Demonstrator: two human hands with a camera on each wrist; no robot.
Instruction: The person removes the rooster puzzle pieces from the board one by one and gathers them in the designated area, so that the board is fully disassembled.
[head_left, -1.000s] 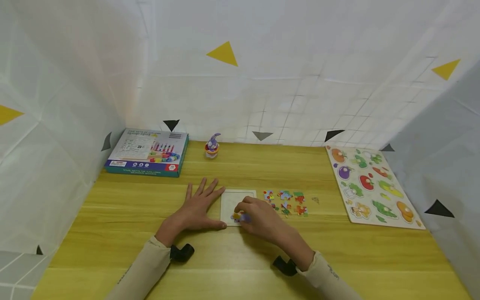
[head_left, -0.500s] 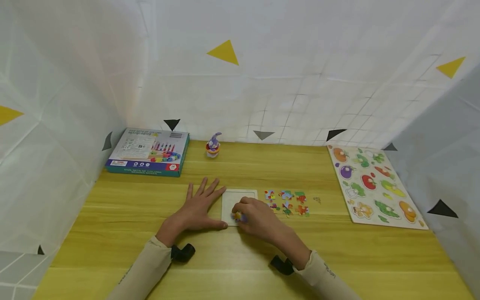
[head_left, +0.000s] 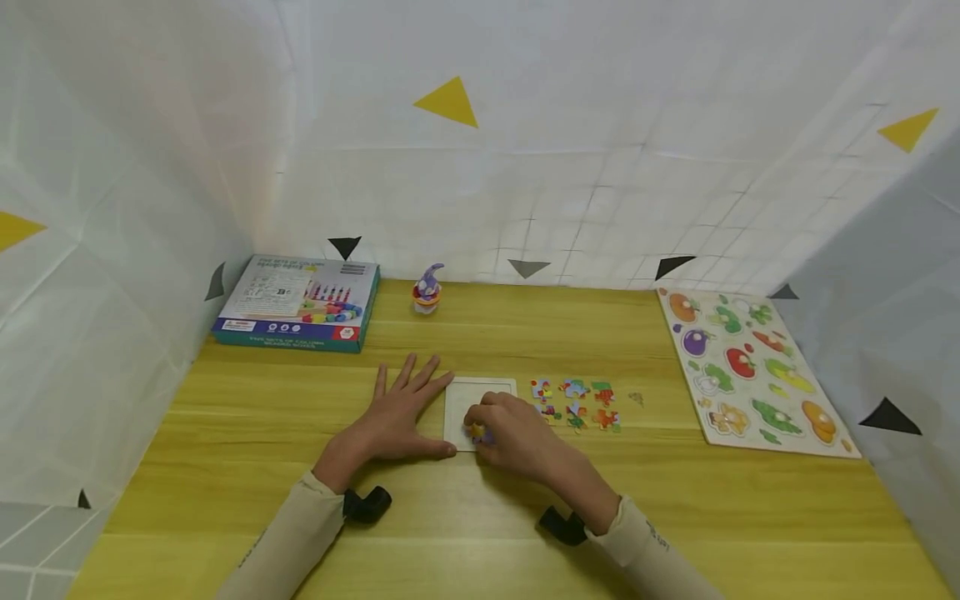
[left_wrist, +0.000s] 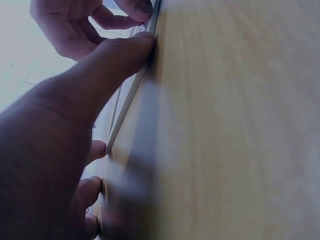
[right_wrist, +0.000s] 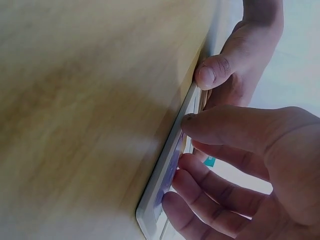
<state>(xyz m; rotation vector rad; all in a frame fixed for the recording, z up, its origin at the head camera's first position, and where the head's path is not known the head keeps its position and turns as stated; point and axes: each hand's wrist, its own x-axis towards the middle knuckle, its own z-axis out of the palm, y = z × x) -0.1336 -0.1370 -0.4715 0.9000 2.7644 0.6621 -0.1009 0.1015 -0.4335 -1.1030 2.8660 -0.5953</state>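
A small pale puzzle tray lies mid-table between both hands. My left hand rests with fingers spread, its thumb at the tray's near left corner and its index fingertip at the far left corner. My right hand reaches over the tray's right side, fingers bent, thumb and fingertips on a purple and yellow jigsaw piece in the near part of the tray. In the right wrist view, the thumb and fingers are on the purple printed surface just inside the tray's rim; part of it is hidden under the fingers.
Several loose jigsaw pieces lie in two rows right of the tray, with a small drab speckled item beyond. A vegetable peg board lies far right. At the back are a boxed bead set and a purple figurine.
My right hand has shifted slightly left over the tray and now covers more of the purple on the piece. My left hand stays in place.
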